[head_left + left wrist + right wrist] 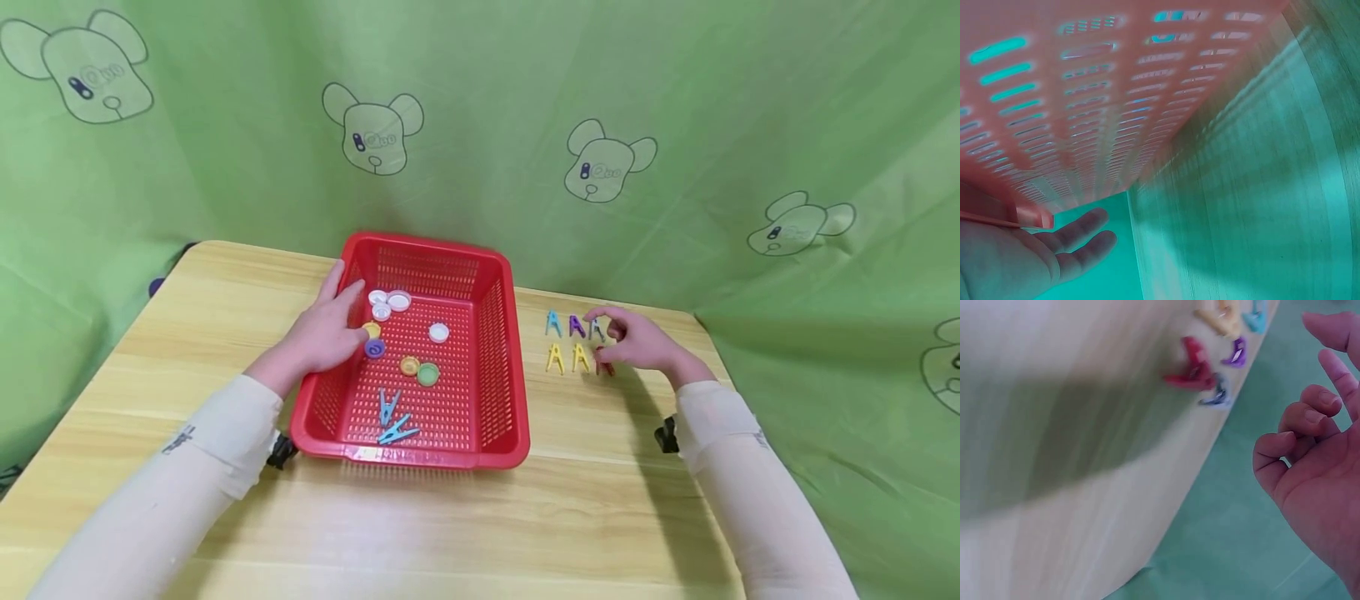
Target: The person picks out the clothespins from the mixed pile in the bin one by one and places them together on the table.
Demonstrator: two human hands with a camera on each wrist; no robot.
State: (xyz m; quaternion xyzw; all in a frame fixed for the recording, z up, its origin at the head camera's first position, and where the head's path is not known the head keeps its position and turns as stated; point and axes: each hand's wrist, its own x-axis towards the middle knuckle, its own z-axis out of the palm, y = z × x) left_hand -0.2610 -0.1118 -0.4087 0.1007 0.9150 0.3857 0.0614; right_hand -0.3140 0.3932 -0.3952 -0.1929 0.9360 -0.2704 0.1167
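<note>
My left hand (322, 332) rests over the left rim of a red plastic basket (517, 417), fingers fairly straight. In the left wrist view two fingers (1088, 265) extend past the basket's rim. My right hand (640, 337) hovers over the right end of two rows of clothespins, with nothing between thumb and fingers. The back row has a blue clothespin (553, 323), a purple clothespin (576, 326) and a grey clothespin (597, 330). In front are two yellow clothespins (555, 358) and a red clothespin (1196, 369), which the hand partly covers in the head view.
Inside the basket lie several white bottle caps (438, 332), a purple cap (374, 348), a green cap (427, 374), yellowish caps (409, 366) and two light blue clothespins (397, 429). The wooden table (450, 533) meets a green curtain (487, 125) at its back edge.
</note>
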